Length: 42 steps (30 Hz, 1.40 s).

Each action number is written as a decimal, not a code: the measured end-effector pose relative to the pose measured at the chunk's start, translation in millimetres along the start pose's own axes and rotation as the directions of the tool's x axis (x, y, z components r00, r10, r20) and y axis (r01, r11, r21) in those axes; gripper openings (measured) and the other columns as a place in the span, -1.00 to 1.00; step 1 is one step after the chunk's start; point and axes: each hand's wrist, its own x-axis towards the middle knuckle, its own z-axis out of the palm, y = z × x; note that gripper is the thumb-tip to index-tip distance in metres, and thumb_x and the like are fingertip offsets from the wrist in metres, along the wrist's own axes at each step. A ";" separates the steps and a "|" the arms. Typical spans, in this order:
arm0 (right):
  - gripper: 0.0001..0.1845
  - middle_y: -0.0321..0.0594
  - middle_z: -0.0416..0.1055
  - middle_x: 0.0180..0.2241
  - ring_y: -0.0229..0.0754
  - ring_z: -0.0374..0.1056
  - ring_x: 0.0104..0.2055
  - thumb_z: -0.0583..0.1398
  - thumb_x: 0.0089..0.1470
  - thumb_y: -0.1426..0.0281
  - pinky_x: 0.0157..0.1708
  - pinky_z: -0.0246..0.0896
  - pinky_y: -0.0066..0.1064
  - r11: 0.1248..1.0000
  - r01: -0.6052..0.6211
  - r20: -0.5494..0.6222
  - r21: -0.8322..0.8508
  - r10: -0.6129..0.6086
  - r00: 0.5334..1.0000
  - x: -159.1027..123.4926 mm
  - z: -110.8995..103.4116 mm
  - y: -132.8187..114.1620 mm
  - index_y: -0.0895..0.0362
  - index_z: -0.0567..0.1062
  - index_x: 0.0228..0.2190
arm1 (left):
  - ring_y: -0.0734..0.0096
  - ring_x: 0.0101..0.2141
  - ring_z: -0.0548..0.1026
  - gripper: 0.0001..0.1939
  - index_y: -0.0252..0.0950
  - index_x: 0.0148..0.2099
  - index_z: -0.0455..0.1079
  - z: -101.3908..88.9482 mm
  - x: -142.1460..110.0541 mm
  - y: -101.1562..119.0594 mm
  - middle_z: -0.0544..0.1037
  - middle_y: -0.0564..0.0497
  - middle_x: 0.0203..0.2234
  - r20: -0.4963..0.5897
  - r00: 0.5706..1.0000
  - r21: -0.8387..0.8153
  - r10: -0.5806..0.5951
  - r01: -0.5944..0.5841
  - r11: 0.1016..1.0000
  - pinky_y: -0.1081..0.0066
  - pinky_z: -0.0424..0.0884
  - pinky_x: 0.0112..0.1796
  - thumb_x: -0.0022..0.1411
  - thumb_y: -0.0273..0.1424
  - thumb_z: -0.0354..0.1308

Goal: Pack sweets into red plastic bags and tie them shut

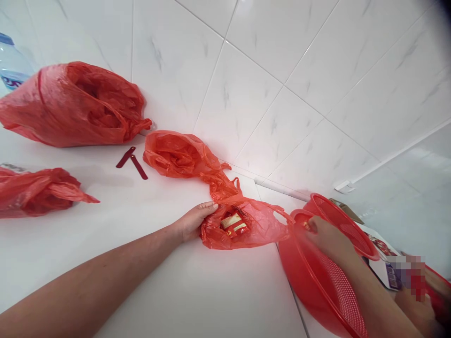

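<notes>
Left-hand fingers (207,207) clenched on the gathered edge of a red plastic bag (257,230), which lies on the counter (148,277) toward its right end and holds wrapped packets (233,224). Right-hand fingers (317,230) curled over the rim of a red mesh basket (340,293) beside the bag.

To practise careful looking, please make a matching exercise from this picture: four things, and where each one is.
Things:
1. Left hand
2. Right hand
3. Two dark red strips
4. Plastic bottle

Places:
A. Lying on the white counter
B. Behind a bulging red bag
C. On a red plastic bag with packets inside
D. At the rim of a red basket

Pairs: 1-C, 2-D, 3-A, 4-B
</notes>
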 end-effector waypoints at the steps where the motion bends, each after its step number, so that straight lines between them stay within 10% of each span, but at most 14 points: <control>1: -0.79 -0.25 0.41 -0.47 -0.20 0.29 -0.53 0.15 -0.05 0.18 -0.61 0.00 -0.42 1.000 0.002 0.009 -0.002 -0.002 1.000 -2.1 -10.5 -7.4 0.06 0.36 -0.49 | 0.29 -0.35 0.55 -0.73 -0.39 -0.18 0.42 -0.2 0.4 -0.1 0.58 -0.17 -0.30 -0.001 1.000 -0.002 0.002 -0.002 1.000 0.37 0.44 -0.29 0.18 -0.28 0.17; 5: -0.73 -0.13 0.40 -0.21 -0.10 0.37 -0.25 0.12 0.04 0.21 -0.44 0.18 -0.37 0.983 0.174 -0.130 0.051 -0.167 0.977 -26.2 -35.6 -57.0 0.06 0.34 -0.22 | 0.27 -0.32 0.55 -0.71 -0.39 -0.16 0.42 2.2 -0.9 1.2 0.58 -0.17 -0.28 0.001 1.000 -0.005 0.006 -0.006 1.000 0.37 0.43 -0.28 0.16 -0.27 0.19; 10: -0.79 -0.15 0.39 -0.19 -0.12 0.36 -0.26 0.07 0.10 0.32 -0.43 0.20 -0.38 0.887 0.462 -0.099 -0.009 -0.461 0.882 -39.6 -13.9 -107.1 0.06 0.34 -0.20 | 0.19 -0.23 0.54 -0.62 -0.40 -0.10 0.41 6.6 -6.5 3.7 0.57 -0.22 -0.20 0.015 1.000 -0.010 0.011 -0.011 1.000 0.34 0.42 -0.22 0.10 -0.24 0.25; 21: -0.38 0.11 0.26 0.02 0.14 0.23 0.02 0.07 0.08 0.07 -0.18 0.20 -0.17 0.960 0.207 -0.182 -0.189 -0.241 0.953 -22.3 9.0 -77.9 0.21 0.23 0.05 | 0.29 -0.34 0.55 -0.70 -0.38 -0.20 0.43 4.0 -6.4 2.3 0.58 -0.14 -0.30 -0.004 0.999 -0.005 0.045 -0.045 0.999 0.35 0.44 -0.27 0.11 -0.25 0.24; 27: -0.65 -0.23 0.33 -0.54 -0.14 0.25 -0.46 0.07 0.07 0.14 -0.51 0.07 -0.35 0.990 0.045 0.149 0.135 -0.065 0.987 -33.5 -5.1 -74.8 0.09 0.31 -0.61 | 0.22 -0.29 0.54 -0.70 -0.35 -0.19 0.40 26.9 -9.8 23.6 0.57 -0.12 -0.30 -0.116 0.981 0.124 0.158 -0.144 0.982 0.27 0.43 -0.23 0.03 -0.32 0.29; 29: -0.64 -0.28 0.32 -0.55 -0.21 0.23 -0.51 0.11 0.05 0.10 -0.54 0.10 -0.38 0.868 -0.146 0.203 0.475 0.053 0.978 -32.1 -20.7 -72.4 0.09 0.33 -0.60 | 0.28 -0.35 0.54 -0.71 -0.33 -0.23 0.38 39.1 -12.7 38.0 0.56 -0.05 -0.38 -0.217 0.947 0.184 0.238 -0.200 0.962 0.31 0.44 -0.27 -0.01 -0.35 0.31; 32: -0.71 -0.32 0.35 -0.50 -0.25 0.29 -0.46 0.24 -0.08 0.10 -0.52 0.21 -0.44 0.323 -0.221 0.161 0.920 0.202 0.966 -24.9 -42.2 -64.5 0.07 0.41 -0.49 | 0.42 -0.42 0.50 -0.70 -0.28 -0.21 0.35 59.7 -21.3 63.9 0.52 0.04 -0.42 -0.255 0.881 0.266 0.398 -0.331 0.905 0.42 0.42 -0.35 -0.01 -0.34 0.31; 35: -0.74 -0.36 0.33 -0.51 -0.29 0.32 -0.45 0.31 -0.13 0.19 -0.54 0.23 -0.50 -0.097 -0.137 0.159 0.986 0.277 0.948 -18.5 -47.1 -59.2 0.07 0.41 -0.47 | 0.47 -0.40 0.48 -0.65 -0.25 -0.13 0.34 78.5 -32.5 89.4 0.49 0.05 -0.36 -0.106 0.846 0.421 0.522 -0.437 0.795 0.46 0.39 -0.36 0.00 -0.39 0.28; 42: -0.86 -0.32 0.37 -0.39 -0.28 0.35 -0.35 0.29 -0.07 0.33 -0.42 0.32 -0.46 -0.219 -0.007 0.073 0.976 0.291 0.954 -24.1 -17.4 -62.9 0.09 0.44 -0.44 | 0.40 -0.34 0.47 -0.46 -0.23 0.07 0.25 94.8 -53.7 129.7 0.51 0.03 -0.33 0.193 0.831 0.831 0.521 -0.421 0.364 0.47 0.36 -0.41 0.01 -0.63 0.03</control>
